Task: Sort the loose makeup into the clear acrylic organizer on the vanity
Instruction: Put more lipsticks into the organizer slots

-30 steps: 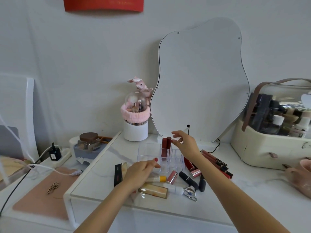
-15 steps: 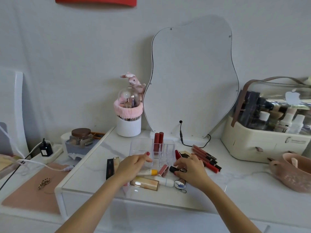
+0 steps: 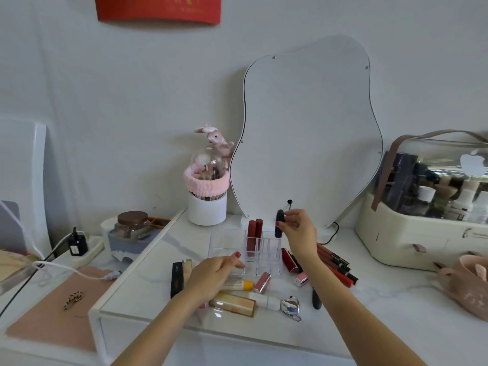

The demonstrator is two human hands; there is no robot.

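Note:
The clear acrylic organizer (image 3: 224, 244) stands in the middle of the vanity, with two dark red lipsticks (image 3: 254, 228) upright in its back slots. My right hand (image 3: 299, 228) holds a black lipstick tube (image 3: 279, 227) upright just above the organizer's right slots. My left hand (image 3: 214, 276) rests flat against the organizer's front left corner, fingers on its edge. Loose makeup lies in front: a yellow-capped tube (image 3: 239, 285), a pink lipstick (image 3: 262, 282), a beige compact (image 3: 232, 303), a white tube (image 3: 264, 301), a dark pen (image 3: 316, 298).
Red and black lip pencils (image 3: 335, 265) lie right of the organizer. A silver heart clip (image 3: 290, 306) sits near the front edge. Behind stand a curved mirror (image 3: 306, 133), a brush holder (image 3: 207, 204) and a cream cosmetics case (image 3: 422, 228). A pink bowl (image 3: 470, 283) sits far right.
My right hand went down to the loose makeup, picked up a black lipstick tube and lifted it above the organizer. My left hand stayed by the organizer.

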